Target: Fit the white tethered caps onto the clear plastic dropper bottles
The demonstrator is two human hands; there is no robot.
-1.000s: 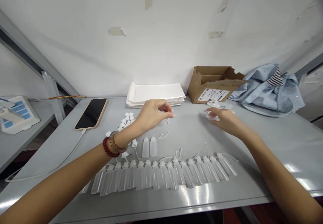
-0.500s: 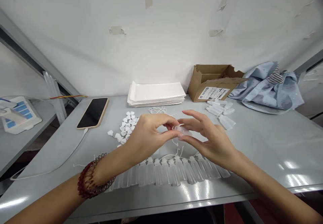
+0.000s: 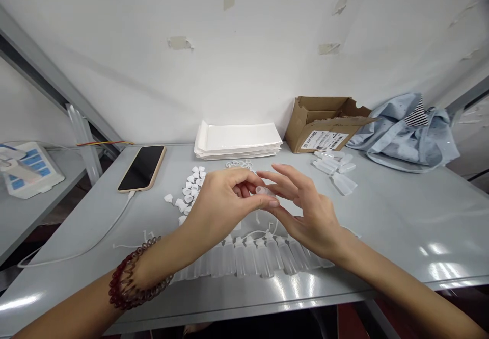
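Note:
A small translucent plastic bottle [image 3: 263, 190] is pinched between both hands above the middle of the grey table. My left hand [image 3: 225, 196] grips its left side with thumb and fingers, while my right hand [image 3: 305, 206] holds it from the right with some fingers raised. Beneath them, near the front edge, lies a row of capped translucent bottles [image 3: 250, 257] with white strings. White caps [image 3: 191, 188] are scattered left of my left hand. Several loose bottles [image 3: 338, 168] lie beyond my right hand. A coil of white string [image 3: 239, 164] is behind the hands.
A stack of white sheets or trays [image 3: 239, 140] stands by the wall, beside an open cardboard box [image 3: 328, 125]. Light blue cloth [image 3: 412, 135] is bunched at the right. On the left lie a phone [image 3: 142, 168] with a cable and, lower, a power strip [image 3: 32, 171].
Both hands have shifted slightly left, and the bottle between them has turned so that its round end faces more toward me. My right hand's fingers have moved closer to my left hand.

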